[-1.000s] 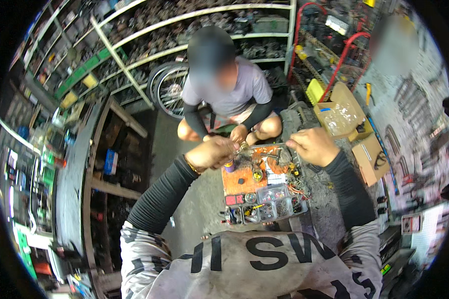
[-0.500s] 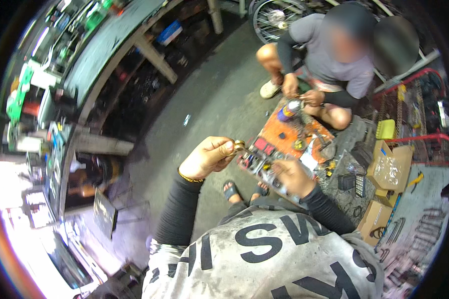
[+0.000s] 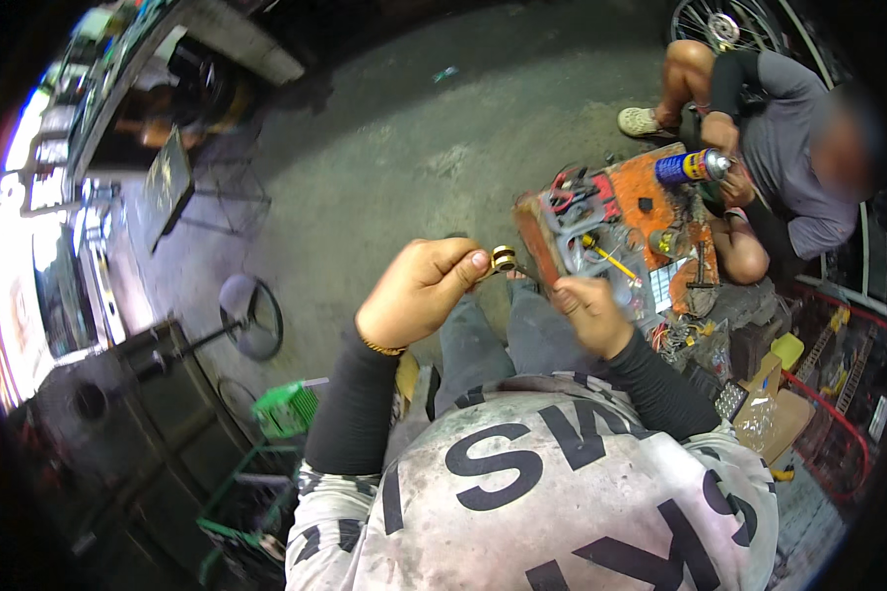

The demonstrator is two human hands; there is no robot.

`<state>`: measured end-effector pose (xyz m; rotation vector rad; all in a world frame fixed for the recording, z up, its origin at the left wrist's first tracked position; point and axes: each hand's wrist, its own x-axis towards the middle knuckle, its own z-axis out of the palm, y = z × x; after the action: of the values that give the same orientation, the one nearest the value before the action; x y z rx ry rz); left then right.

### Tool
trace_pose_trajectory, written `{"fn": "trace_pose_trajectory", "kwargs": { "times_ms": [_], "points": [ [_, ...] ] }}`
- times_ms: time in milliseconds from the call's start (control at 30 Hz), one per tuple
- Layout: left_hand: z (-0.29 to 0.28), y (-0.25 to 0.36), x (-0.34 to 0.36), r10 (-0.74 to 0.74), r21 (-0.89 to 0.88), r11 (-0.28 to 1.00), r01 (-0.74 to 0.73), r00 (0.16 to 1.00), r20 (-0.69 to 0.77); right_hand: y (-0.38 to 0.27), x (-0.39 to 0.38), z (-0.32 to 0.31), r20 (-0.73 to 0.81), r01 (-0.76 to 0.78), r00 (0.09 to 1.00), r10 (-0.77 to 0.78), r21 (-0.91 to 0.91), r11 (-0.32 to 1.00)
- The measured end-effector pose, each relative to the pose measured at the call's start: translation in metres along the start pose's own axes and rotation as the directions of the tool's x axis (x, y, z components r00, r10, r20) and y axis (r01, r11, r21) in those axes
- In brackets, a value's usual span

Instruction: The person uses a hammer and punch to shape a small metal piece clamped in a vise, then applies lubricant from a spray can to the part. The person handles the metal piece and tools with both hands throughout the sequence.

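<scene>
Between the thumb and bent forefinger of my left hand point(image 3: 419, 294) is a small grooved brass-coloured fitting point(image 3: 504, 258), held up over my knees. My right hand point(image 3: 595, 317) is closed a short way to its right, slightly blurred. A thin dark shaft point(image 3: 528, 275) shows between that hand and the fitting; what kind of tool it is, and whether it touches the fitting, I cannot make out. Beyond my right hand is a low orange workbench point(image 3: 652, 179) bearing a tray of tools point(image 3: 574, 212) and a yellow-handled hammer point(image 3: 611, 256).
Across the bench sits another person point(image 3: 798, 128), hands by a blue-and-yellow spray can point(image 3: 688, 167). An open cardboard box point(image 3: 774, 419) and a red wire rack point(image 3: 838, 394) stand at the right. At the left are a round stool point(image 3: 251, 317) and a green basket point(image 3: 286, 409).
The view has swung, so the bench and the other person appear farther right. My right hand has shifted from over the tool tray in the picture to beside its edge. My left hand keeps the fitting.
</scene>
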<state>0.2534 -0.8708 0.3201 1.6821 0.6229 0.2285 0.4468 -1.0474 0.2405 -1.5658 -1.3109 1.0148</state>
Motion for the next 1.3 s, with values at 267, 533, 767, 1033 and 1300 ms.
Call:
{"fn": "trace_pose_trajectory", "kwargs": {
  "times_ms": [267, 533, 767, 1033, 1300],
  "points": [
    [0.093, 0.021, -0.139, 0.08, 0.273, 0.962, -0.02, 0.974, -0.211, -0.037, -0.088, -0.04, 0.219, 0.378, 0.925, -0.309, -0.488, 0.787],
    [0.239, 0.01, -0.166, 0.381, -0.393, 0.768, -0.506, 0.854, -0.355, -0.026, -0.192, -0.019, 0.074, 0.327, 0.944, -0.321, -0.099, 0.94],
    [0.234, -0.01, -0.132, -0.118, -0.62, 0.73, -0.288, 0.84, -0.529, 0.028, -0.181, -0.001, 0.385, 0.381, 0.882, -0.272, -0.242, 0.892],
    [0.189, -0.055, -0.155, -0.225, 0.423, 0.828, 0.367, 0.909, -0.35, 0.159, -0.046, -0.183, -0.731, 0.002, 0.661, 0.17, 0.229, 0.973],
    [0.214, -0.046, -0.108, -0.572, -0.491, 0.763, 0.421, 0.792, -0.211, 0.28, 0.036, -0.275, -0.738, 0.01, 0.652, -0.174, -0.221, 0.975]
  ]
}}
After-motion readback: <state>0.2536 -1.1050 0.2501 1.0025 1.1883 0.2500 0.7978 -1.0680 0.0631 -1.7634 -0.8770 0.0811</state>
